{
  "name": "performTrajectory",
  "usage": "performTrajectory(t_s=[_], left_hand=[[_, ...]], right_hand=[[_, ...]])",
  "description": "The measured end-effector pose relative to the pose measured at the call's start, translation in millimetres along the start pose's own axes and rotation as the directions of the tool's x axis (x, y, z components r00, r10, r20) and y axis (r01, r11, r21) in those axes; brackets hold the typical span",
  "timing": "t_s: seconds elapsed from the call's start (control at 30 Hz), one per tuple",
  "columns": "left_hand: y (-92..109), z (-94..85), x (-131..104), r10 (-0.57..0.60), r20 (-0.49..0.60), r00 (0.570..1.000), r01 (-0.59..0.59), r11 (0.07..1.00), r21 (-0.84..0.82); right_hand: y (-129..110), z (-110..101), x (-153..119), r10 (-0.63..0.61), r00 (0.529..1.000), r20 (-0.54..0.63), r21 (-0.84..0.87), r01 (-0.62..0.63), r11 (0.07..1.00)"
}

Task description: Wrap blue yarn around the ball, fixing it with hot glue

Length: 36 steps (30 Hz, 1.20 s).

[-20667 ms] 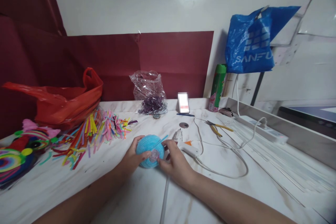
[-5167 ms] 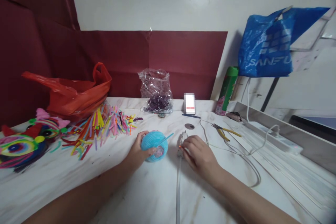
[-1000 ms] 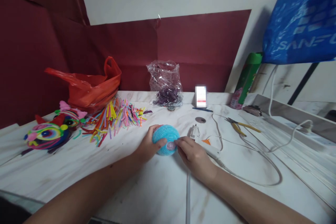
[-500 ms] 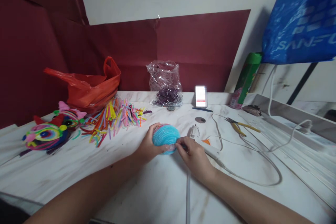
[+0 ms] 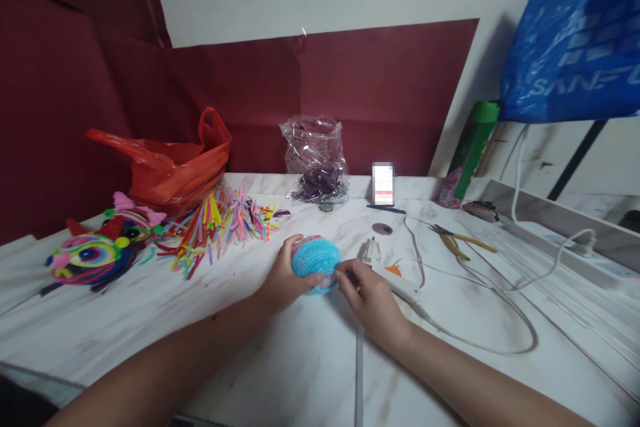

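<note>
Round ball wrapped in light-blue strands [image 5: 316, 262] sits between 2 hands: left hand [image 5: 287, 278] clasps its left side, thumb in front; right hand [image 5: 367, 293] pinches at its right edge.

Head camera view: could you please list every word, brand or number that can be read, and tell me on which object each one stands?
"SANF", then one more letter cut by the picture's edge: on the blue bag.
Print on the green and pink can: too blurred to read.
White upright rectangle: pixelated, not readable.
I can read no other text or number.
</note>
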<state>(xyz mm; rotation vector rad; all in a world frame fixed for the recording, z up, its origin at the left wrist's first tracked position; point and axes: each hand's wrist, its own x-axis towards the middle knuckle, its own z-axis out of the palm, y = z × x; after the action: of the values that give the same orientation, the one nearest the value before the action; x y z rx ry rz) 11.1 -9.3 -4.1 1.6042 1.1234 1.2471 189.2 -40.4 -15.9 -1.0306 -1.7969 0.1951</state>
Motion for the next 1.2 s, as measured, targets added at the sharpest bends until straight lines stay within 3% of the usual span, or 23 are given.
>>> performTrajectory(t_s=[0.53, 0.77, 0.97, 1.2], left_hand=[[-6.5, 4.2, 0.0, -0.018, 0.0, 1.0, 0.018, 1.0, 0.012], [-2.6, 3.3, 2.7, -0.015, -0.05, 0.999, 0.016, 1.0, 0.019], [-7.3, 3.6, 3.3, -0.001, -0.049, 0.999, 0.0, 1.0, -0.013], [-10.4, 5.8, 2.1, 0.001, -0.031, 1.0, -0.001, 1.0, 0.0]], right_hand=[[0.5, 2.5, -0.5, -0.031, 0.999, 0.02, -0.053, 0.033, 0.998], [2.6, 4.5, -3.2, 0.026, 1.0, 0.008, 0.016, -0.026, 1.0], [0.6, 3.5, 0.4, -0.042, 0.999, -0.019, -0.019, 0.042, 0.999], [3.8, 5.0, 0.3, 0.012, 1.0, 0.0, -0.04, -0.012, 0.999]])
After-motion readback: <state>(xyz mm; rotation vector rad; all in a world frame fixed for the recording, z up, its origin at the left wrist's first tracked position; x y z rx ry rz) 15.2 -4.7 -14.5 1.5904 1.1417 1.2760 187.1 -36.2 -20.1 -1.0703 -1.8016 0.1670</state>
